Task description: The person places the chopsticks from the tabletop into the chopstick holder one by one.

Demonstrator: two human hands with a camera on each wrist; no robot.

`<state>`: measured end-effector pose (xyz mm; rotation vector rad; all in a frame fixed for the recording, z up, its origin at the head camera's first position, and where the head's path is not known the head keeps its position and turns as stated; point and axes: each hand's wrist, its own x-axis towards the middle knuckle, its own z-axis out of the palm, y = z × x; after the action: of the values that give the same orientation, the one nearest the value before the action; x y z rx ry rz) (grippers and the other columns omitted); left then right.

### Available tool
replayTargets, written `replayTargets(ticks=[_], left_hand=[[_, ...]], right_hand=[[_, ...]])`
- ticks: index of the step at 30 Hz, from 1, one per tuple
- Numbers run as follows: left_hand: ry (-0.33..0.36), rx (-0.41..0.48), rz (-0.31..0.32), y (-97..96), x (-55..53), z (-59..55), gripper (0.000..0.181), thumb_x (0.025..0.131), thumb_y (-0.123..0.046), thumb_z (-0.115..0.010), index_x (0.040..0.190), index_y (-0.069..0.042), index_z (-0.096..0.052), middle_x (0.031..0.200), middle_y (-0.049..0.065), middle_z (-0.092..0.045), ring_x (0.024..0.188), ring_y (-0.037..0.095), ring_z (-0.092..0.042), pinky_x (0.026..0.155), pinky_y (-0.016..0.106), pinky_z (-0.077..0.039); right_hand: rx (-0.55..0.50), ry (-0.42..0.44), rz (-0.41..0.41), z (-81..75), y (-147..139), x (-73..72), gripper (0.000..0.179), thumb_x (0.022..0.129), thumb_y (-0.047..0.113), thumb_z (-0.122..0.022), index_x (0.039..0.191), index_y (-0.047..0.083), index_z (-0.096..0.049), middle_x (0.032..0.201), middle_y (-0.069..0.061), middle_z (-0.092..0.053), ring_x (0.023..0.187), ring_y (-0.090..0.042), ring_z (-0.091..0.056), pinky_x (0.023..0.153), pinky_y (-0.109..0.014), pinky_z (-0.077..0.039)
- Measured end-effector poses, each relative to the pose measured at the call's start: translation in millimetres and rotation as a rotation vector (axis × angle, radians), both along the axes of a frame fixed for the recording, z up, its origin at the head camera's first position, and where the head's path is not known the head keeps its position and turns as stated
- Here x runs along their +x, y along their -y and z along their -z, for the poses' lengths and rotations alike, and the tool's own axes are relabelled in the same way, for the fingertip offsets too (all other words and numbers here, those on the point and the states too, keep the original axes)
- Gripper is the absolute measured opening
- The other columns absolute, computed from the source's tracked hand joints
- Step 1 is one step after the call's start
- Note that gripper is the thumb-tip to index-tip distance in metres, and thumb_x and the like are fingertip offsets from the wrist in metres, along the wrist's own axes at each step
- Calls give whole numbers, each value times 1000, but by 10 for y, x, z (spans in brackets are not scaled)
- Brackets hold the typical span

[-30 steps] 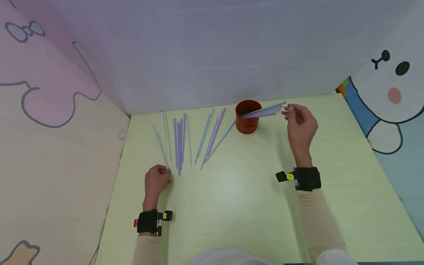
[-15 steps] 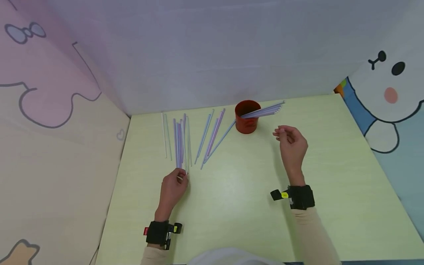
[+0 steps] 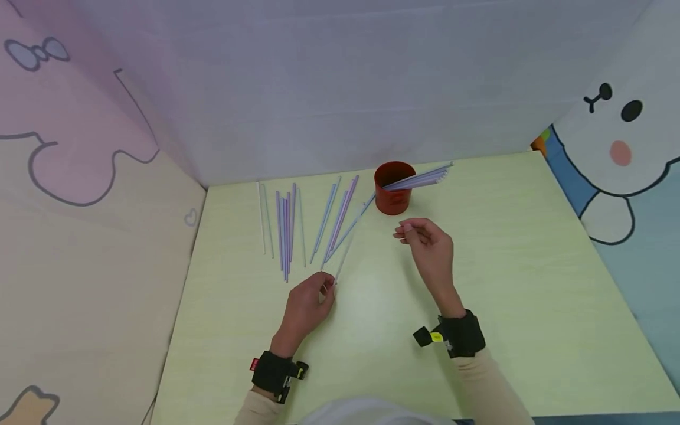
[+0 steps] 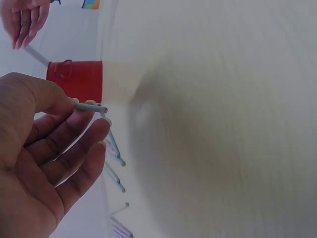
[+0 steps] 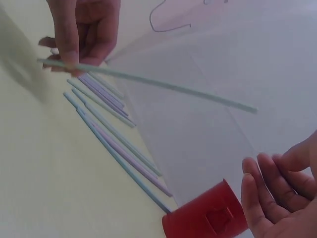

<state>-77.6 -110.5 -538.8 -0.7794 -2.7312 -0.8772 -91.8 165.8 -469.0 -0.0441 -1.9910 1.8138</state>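
Between thumb and fingertips, my left hand (image 3: 309, 302) pinches a pale green straw (image 5: 163, 85) near one end. The straw slants up and away, over the table, and its far end points toward the red cup (image 3: 392, 202). My right hand (image 3: 429, 251) is in front of the cup, a little to its right, with loosely bent fingers and nothing in them. Several lilac and pale straws (image 3: 425, 179) lean out of the cup over its right rim. In the right wrist view the right hand's fingers (image 5: 270, 193) are beside the cup, apart from the held straw.
Left of the cup, several purple straws (image 3: 284, 230) lie in a row with pale ones (image 3: 267, 221). Nearer the cup lie blue and lilac straws (image 3: 340, 218), one blue straw (image 3: 353, 223) reaching to the cup's base. A pale wall (image 3: 319, 88) stands behind the table (image 3: 382, 354).
My left hand has carried the pale green straw from the left side of the table rightward, past the purple row. My right hand has come away from the cup's straws, toward me and leftward.
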Motion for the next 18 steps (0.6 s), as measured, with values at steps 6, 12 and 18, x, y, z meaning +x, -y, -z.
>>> replayTargets(ticks=[6, 12, 18], left_hand=[[-40, -15, 74, -126, 38, 12, 10, 85, -14, -70, 95, -13, -68, 79, -6, -65, 70, 6, -62, 54, 26, -51], [-42, -32, 114, -159, 48, -30, 9, 85, -13, -70, 94, -12, -67, 81, -5, -65, 71, 7, -62, 55, 25, -53], [-34, -25, 125, -180, 55, -51, 10, 85, -15, -71, 95, -13, -67, 83, -5, -66, 70, 10, -64, 55, 26, -53]], right_hand=[[15, 32, -97, -85, 217, 74, 20, 93, 3, -64, 110, -6, -66, 99, -21, -71, 84, -30, -70, 75, -17, -57], [14, 39, -115, -256, 325, 151, 21, 91, -4, -64, 110, -13, -63, 101, -28, -68, 85, -41, -67, 76, -17, -56], [3, 16, -120, -155, 259, 119, 20, 90, -1, -66, 108, -8, -66, 101, -25, -70, 85, -36, -69, 76, -19, -57]])
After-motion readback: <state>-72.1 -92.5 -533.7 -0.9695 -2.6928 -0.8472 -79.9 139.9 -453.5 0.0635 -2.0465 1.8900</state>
